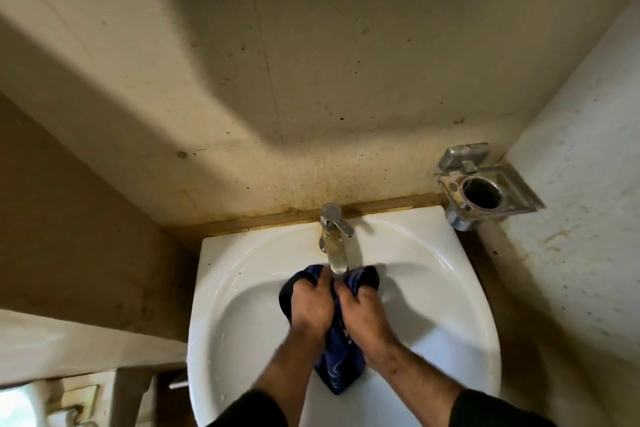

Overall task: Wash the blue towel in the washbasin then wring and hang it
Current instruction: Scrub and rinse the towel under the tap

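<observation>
The blue towel [337, 369] is bunched up inside the white washbasin [450, 295], directly under the spout of the metal tap [335, 243]. My left hand [310, 305] and my right hand [363, 312] sit side by side, each clenched around a fold of the towel. Dark towel ends stick out beyond the fingers on both sides, and a patterned tail hangs down between my wrists. I cannot tell whether water is running from the spout.
A stained tiled wall rises close behind the basin. A metal holder [479, 189] with a round empty ring is fixed to the wall at the right of the tap. A white ledge [69, 347] lies at the lower left.
</observation>
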